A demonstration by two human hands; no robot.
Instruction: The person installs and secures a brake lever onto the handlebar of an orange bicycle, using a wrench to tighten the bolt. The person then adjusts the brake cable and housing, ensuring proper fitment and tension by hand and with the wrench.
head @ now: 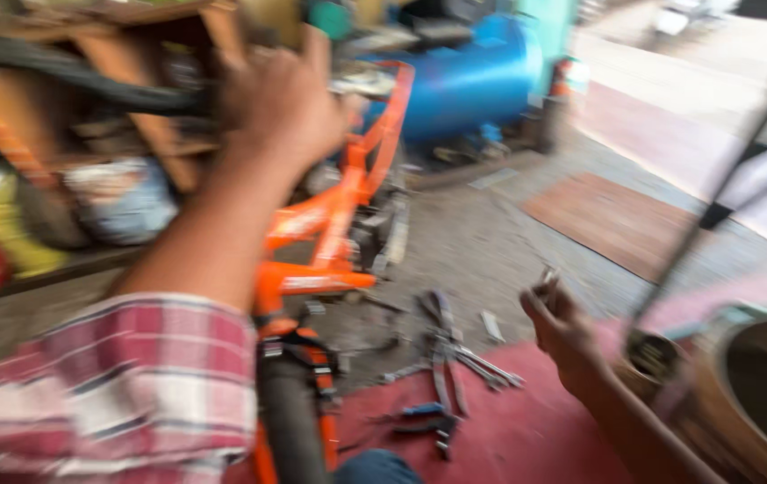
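Bicycle frame (334, 220): orange, upturned in the middle of the view, its tubes running from near the left hand down toward the person's lap; blurred by motion.
Tyre (61, 76): a black band crossing the upper left, ending at the left hand.
Left hand (280, 103): raised, fingers curled shut around the black tyre at the top of the frame; the plaid sleeve (115, 385) covers the forearm below it.
Right hand (555, 315): lower right, fingertips pinched together on a small metal part (547, 280), too blurred to say what kind.
Tools (444, 358): spanners and pliers lying scattered on the red mat (509, 430), between the frame and the right hand.
Floor (491, 242): grey concrete, with a brown mat (616, 220) further out.
Blue tank (469, 81): lying behind the frame, near the back.
Round tub (760, 394): at the right edge, just beside the right forearm.
Wooden shelf (133, 54): upper left, behind the tyre.
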